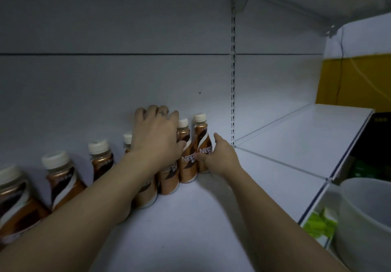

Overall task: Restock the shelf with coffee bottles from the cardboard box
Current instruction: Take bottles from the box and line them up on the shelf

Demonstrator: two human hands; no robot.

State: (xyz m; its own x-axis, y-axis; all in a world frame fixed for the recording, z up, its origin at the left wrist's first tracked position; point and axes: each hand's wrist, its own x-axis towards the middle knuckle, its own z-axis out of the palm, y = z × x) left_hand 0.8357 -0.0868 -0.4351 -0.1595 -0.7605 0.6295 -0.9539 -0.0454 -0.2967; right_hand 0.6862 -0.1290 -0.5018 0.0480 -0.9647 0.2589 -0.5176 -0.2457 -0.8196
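Note:
Several brown coffee bottles with cream caps stand in a row on the white shelf (190, 218), from the near left (63, 178) back to the rear wall. My left hand (155, 136) lies over the tops of the bottles in the middle of the row, fingers spread, thumb against a bottle (187, 166). My right hand (218, 157) grips the rearmost bottle (202, 142) at its label, thumb in front and fingers round its right side. The cardboard box is out of view.
A slotted metal upright (233, 81) divides the back panel. To its right runs another white shelf section (296, 136). At the lower right sit a white round tub (364, 218) and green packets (319, 223); a yellow panel (355, 81) is at the far right.

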